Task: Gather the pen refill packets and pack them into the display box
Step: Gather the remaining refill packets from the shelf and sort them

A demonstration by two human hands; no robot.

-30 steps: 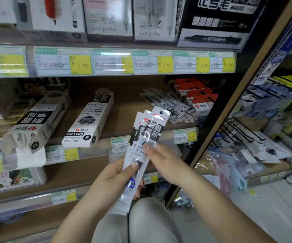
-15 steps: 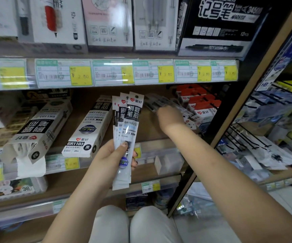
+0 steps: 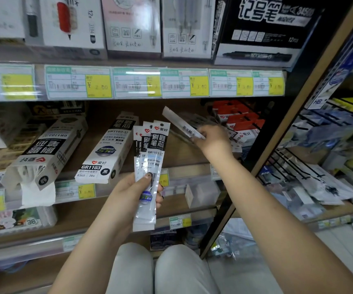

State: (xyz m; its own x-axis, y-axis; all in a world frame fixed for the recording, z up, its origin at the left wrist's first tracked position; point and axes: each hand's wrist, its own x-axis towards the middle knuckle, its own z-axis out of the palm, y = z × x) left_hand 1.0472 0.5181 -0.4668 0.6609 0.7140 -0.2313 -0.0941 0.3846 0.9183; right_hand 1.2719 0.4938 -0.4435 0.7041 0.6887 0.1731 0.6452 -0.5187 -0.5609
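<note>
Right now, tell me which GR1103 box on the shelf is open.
The left box, print upside down: its near end gapes, white material hanging out. The right box has its end closed.

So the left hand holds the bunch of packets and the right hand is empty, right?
Not quite. The left hand does hold the bunch of packets, but the right hand is not empty: it pinches a single packet by its end, as the head view shows.

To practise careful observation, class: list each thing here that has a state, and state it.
Left hand, grips fanned packets.
Fanned packets, upright, held together.
Right hand, pinches single packet.
Single packet, tilted, far end raised.
Left display box, lying flat, end flap open.
Middle display box, lying on shelf, closed.
</note>
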